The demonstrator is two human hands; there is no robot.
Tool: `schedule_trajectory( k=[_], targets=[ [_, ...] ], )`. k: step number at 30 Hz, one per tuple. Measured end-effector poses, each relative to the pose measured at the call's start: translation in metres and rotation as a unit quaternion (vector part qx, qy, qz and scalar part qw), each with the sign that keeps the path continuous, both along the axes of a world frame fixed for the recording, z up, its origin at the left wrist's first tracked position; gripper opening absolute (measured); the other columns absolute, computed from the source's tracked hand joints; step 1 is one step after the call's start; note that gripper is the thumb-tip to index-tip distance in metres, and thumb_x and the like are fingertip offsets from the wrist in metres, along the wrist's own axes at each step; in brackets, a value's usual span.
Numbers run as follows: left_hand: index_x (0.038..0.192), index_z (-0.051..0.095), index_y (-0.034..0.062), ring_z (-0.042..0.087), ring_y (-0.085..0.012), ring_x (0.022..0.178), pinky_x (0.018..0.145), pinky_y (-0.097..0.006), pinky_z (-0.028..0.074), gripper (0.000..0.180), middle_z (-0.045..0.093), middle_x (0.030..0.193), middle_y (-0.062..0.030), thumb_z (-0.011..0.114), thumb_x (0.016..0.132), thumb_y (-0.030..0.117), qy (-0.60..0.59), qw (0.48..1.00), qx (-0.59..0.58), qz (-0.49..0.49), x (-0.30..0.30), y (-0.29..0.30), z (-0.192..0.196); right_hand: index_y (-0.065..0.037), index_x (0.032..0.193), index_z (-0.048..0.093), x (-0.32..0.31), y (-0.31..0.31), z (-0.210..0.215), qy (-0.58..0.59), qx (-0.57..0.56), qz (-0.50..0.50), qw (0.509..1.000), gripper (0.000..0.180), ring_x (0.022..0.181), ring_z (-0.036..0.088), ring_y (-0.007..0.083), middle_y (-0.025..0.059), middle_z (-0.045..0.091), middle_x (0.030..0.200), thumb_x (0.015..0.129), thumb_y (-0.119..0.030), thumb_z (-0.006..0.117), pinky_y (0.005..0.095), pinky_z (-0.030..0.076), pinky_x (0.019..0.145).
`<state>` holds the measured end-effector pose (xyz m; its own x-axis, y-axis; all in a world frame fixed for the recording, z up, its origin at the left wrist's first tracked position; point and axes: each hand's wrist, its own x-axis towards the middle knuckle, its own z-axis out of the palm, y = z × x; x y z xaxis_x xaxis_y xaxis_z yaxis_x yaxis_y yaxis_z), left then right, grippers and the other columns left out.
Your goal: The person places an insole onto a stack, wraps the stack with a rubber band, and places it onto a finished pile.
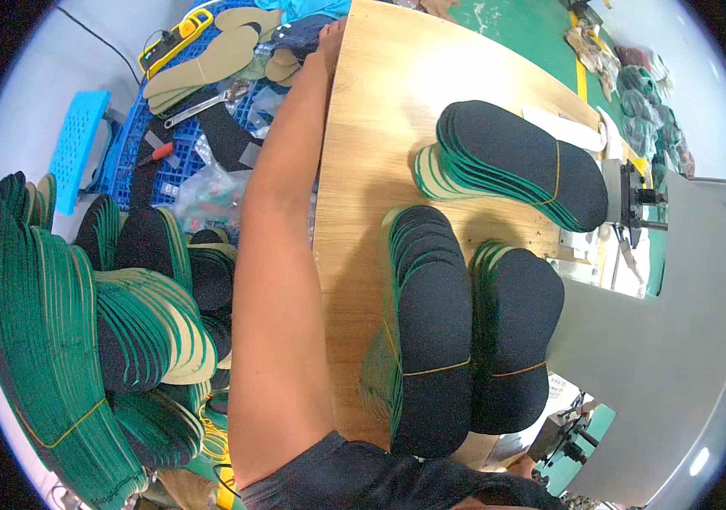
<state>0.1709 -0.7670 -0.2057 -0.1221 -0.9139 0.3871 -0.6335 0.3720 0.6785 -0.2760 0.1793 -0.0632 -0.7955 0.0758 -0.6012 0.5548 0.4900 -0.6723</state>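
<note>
Head view shows the left hand (330,38) reaching past the wooden table (380,127) toward loose tan insoles (210,64), grip unclear, right hand unseen, banded insole bundles (431,340) stacked nearby.

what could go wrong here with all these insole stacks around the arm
1. The left hand reaches far past the wooden table edge toward loose insoles; the arm may brush the leaning insole piles and topple them.
2. The banded stacks overhang the table's near edge and could slide off.
3. The right hand is out of view.
</note>
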Motion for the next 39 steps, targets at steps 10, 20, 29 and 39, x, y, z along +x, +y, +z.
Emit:
schedule_trajectory(
  k=[10,20,29,39],
  targets=[
    [0.128,0.043,0.0053,0.047,-0.0411,0.109,0.089,-0.049,0.044,0.053,0.046,0.121,-0.0225,0.061,0.085,0.029,-0.066,0.998,-0.020,0.014,-0.023,0.063,-0.025,-0.007,0.100,0.058,-0.002,0.009,0.001,-0.006,0.004,0.007,1.000,0.038,0.075,0.055,0.0229,0.0030,0.053,0.081,0.092,-0.044,0.053,0.0346,0.045,0.068],
    [0.117,0.053,0.0001,0.062,-0.0436,0.092,0.079,-0.049,0.050,0.044,0.064,0.104,-0.0228,0.061,0.084,0.028,-0.042,0.993,0.072,-0.078,0.039,0.056,-0.011,-0.007,0.100,0.059,-0.008,0.021,-0.005,0.005,-0.038,0.022,0.999,0.038,0.075,0.055,0.0221,0.0022,0.053,0.080,0.092,-0.044,0.054,0.0338,0.045,0.068],
    [0.098,0.068,-0.0032,0.064,-0.0347,0.097,0.084,-0.041,0.051,0.064,0.066,0.104,-0.0246,0.075,0.056,0.045,-0.186,0.946,0.263,0.047,0.080,0.130,0.154,-0.008,0.101,0.059,-0.033,0.049,-0.050,0.073,-0.134,0.074,0.986,0.038,0.074,0.055,0.0213,0.0015,0.053,0.080,0.092,-0.044,0.055,0.0331,0.046,0.068],
    [0.090,0.066,-0.0084,0.064,-0.0215,0.076,0.067,-0.034,0.049,0.062,0.067,0.084,-0.0122,0.078,0.056,0.042,-0.218,0.926,0.277,0.133,0.145,0.204,0.247,-0.001,0.087,0.063,-0.052,0.055,-0.094,0.130,-0.071,0.087,0.985,0.042,0.066,0.059,0.0216,0.0067,0.063,0.078,0.094,-0.040,0.052,0.0366,0.049,0.059]
  ],
)
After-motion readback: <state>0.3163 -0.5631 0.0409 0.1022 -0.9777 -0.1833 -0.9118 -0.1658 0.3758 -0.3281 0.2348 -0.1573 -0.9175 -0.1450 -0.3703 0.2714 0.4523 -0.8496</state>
